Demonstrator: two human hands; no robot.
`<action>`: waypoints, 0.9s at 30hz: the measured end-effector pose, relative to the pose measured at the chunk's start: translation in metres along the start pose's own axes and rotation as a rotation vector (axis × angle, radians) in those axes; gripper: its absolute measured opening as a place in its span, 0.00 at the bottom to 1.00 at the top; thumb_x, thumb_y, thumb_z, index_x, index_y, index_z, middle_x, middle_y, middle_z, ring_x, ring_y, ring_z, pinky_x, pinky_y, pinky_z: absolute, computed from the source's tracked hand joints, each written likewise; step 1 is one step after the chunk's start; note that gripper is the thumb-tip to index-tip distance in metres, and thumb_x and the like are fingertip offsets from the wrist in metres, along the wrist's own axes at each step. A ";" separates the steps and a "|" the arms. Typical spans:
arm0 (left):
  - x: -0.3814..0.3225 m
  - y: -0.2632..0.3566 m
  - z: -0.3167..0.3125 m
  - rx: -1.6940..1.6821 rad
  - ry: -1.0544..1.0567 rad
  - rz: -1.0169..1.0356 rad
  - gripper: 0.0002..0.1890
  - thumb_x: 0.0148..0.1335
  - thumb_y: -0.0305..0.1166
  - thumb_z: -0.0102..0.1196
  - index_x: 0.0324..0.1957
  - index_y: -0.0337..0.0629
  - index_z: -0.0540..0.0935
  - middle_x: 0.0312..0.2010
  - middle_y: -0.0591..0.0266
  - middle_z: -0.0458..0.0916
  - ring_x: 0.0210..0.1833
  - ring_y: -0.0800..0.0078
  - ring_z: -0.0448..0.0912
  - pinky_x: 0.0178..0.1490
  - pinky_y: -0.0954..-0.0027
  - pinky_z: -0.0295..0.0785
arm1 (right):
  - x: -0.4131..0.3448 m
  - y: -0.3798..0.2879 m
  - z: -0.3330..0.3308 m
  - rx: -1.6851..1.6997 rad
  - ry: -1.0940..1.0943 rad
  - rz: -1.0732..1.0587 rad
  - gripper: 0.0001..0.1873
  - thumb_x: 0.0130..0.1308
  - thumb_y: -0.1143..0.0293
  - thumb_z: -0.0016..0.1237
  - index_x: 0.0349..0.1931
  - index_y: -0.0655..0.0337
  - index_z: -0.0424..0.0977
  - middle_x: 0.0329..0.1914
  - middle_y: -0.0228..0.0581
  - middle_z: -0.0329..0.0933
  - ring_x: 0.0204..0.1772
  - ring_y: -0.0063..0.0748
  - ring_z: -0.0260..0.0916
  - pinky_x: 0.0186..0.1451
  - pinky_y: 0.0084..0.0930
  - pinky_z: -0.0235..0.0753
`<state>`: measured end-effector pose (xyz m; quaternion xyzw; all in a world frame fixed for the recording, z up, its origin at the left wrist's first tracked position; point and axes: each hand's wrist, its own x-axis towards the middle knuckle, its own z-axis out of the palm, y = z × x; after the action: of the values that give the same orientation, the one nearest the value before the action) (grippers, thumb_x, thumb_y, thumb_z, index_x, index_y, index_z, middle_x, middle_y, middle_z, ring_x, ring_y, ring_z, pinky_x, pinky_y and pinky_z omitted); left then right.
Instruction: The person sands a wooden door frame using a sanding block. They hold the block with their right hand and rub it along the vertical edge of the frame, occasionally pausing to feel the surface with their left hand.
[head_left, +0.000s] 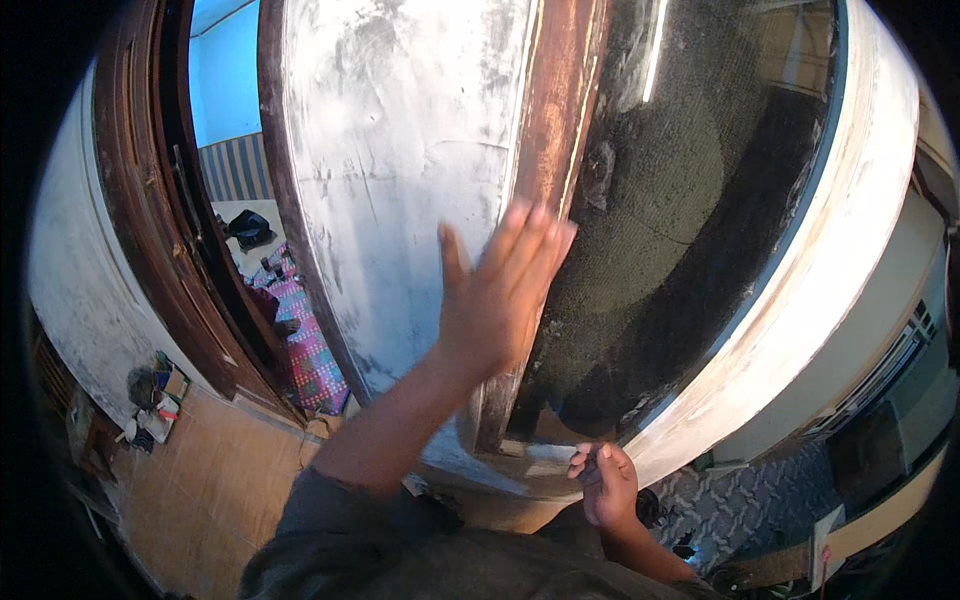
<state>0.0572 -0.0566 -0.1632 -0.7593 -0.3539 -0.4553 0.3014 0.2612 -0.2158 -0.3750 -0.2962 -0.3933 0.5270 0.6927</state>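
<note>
My left hand (491, 307) lies flat over a brown wooden window frame post (551, 142), fingers stretched along it and thumb spread to the left. Its palm is hidden, and the fingers look slightly blurred. To the left of the post is a white wall panel (405, 202) with grey smudges. On the other side stands a dark, textured window pane (652, 247) with reflections. Lower down, near the sill, my right hand (616, 487) is curled in front of me. Between its fingers is a small dark piece (591, 471), whose material is unclear.
At the left, a brown wooden door frame (142, 202) opens onto a room with a patterned mat (311, 352) and a black bag (251, 229). Assorted items (159, 409) sit on the tiled floor (202, 480) against the wall. A pale ledge (870, 517) runs at the lower right.
</note>
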 end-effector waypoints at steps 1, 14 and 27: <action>0.017 -0.010 0.003 0.004 0.025 0.021 0.28 0.78 0.32 0.51 0.77 0.44 0.72 0.82 0.55 0.65 0.88 0.60 0.55 0.80 0.16 0.26 | 0.000 0.000 0.000 -0.039 0.032 0.074 0.17 0.86 0.60 0.46 0.51 0.68 0.79 0.45 0.46 0.85 0.44 0.37 0.82 0.52 0.37 0.82; 0.009 -0.003 -0.012 0.047 0.032 0.041 0.30 0.76 0.32 0.49 0.79 0.46 0.70 0.81 0.54 0.67 0.86 0.59 0.57 0.78 0.14 0.38 | -0.007 -0.001 0.007 -0.097 0.013 0.066 0.17 0.86 0.61 0.45 0.50 0.68 0.79 0.45 0.47 0.84 0.44 0.39 0.81 0.54 0.39 0.81; 0.000 -0.008 -0.008 -0.062 0.078 0.084 0.29 0.77 0.30 0.46 0.79 0.47 0.70 0.83 0.59 0.63 0.88 0.59 0.55 0.80 0.18 0.23 | -0.013 -0.009 0.004 -0.099 0.116 0.039 0.18 0.84 0.57 0.49 0.49 0.67 0.79 0.45 0.45 0.84 0.46 0.38 0.81 0.54 0.39 0.81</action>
<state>0.0470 -0.0581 -0.1594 -0.7641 -0.2956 -0.4822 0.3103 0.2603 -0.2305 -0.3682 -0.3678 -0.3721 0.5022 0.6885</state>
